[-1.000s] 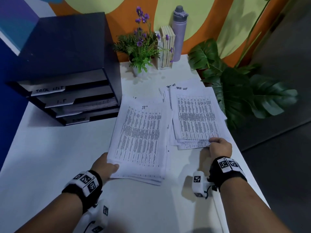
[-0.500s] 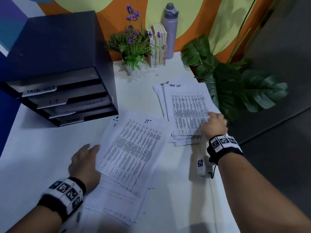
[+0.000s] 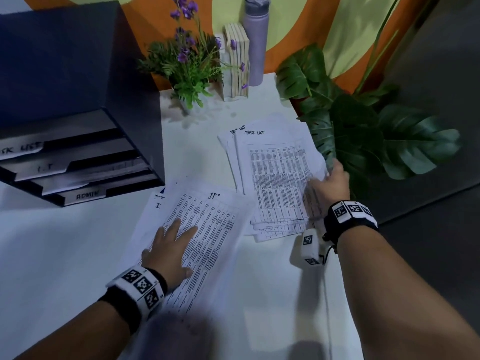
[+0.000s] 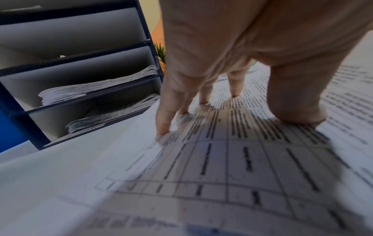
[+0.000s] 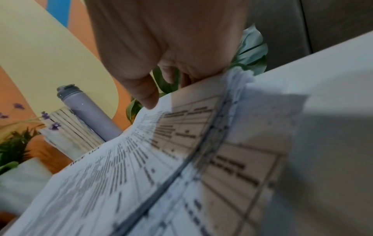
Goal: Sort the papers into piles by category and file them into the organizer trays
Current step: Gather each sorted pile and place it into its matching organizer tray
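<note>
Status check. My left hand [image 3: 168, 252] lies flat, fingers spread and straight, pressing on the I.T pile [image 3: 207, 229] directly beneath it. My right hand [image 3: 328, 183] pinches the far right edge of the Task List pile [image 3: 275, 178], thumb on top, fingers curled under, sheets bowing upward.

The organizer [image 3: 78, 113] stands ahead of my left hand. Its two lower trays [image 4: 96, 89] already hold stacks; the upper two show no paper from here.

Judgement: sorting looks finished, filing roughly half done. Both desk piles remain to go into the trays labelled Task List and I.T.
</note>
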A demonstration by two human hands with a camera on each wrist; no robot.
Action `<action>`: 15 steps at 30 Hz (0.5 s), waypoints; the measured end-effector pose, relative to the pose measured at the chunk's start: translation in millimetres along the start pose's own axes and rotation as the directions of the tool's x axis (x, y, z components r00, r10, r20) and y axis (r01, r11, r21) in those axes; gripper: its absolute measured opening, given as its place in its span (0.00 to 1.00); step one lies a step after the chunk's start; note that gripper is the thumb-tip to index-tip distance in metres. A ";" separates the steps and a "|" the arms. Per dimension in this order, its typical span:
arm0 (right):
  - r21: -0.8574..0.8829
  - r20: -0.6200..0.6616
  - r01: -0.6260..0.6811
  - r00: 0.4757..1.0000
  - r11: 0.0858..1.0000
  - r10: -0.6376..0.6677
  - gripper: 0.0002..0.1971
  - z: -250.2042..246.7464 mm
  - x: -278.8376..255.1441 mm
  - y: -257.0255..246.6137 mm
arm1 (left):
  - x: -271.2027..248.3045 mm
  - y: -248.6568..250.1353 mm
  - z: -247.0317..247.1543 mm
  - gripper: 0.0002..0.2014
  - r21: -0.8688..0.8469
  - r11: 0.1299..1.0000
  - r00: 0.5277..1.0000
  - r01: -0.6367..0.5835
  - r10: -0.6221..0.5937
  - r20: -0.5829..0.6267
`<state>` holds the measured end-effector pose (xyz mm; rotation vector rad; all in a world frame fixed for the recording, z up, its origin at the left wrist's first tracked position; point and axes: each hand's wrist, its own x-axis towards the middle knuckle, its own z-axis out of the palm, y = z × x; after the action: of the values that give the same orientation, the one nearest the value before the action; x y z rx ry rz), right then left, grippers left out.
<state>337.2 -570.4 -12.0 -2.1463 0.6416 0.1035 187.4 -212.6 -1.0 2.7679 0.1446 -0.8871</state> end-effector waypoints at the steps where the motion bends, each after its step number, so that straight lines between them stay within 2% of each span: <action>1: 0.025 -0.006 0.035 0.999 0.999 -0.035 0.41 0.9 0.9 -3.9 | 0.1 0.1 0.4 0.49 -0.005 1.000 1.000 0.001 -0.001 -0.002; 3: -0.034 0.035 0.060 0.998 0.998 -0.059 0.42 6.8 -0.2 -11.4 | -0.2 1.0 0.7 0.49 -0.011 1.000 1.000 0.004 -0.004 -0.012; 5: -0.224 0.042 0.010 0.999 0.975 -0.001 0.43 17.1 -6.5 -19.3 | -0.9 0.7 1.1 0.49 -0.013 1.000 1.000 0.006 -0.007 -0.020; 7: -0.407 -0.015 -0.041 0.999 0.913 0.038 0.43 29.9 -15.2 -23.9 | -1.7 -0.6 1.7 0.48 -0.010 1.000 1.000 0.002 -0.002 -0.021; 11: -0.441 -0.036 -0.040 0.999 0.896 0.027 0.43 44.6 -18.6 -23.9 | -4.7 -5.7 3.6 0.48 -0.006 1.000 1.000 0.004 -0.004 -0.018; 15: -0.465 0.028 0.078 0.997 0.882 -0.073 0.43 44.4 -16.9 -26.3 | -10.1 -19.2 8.6 0.49 -0.018 1.000 0.999 0.019 -0.019 -0.031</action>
<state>342.0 -516.5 -15.4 -2.6307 0.5657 0.2480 171.2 -196.4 -5.5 2.7694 0.1835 -0.8427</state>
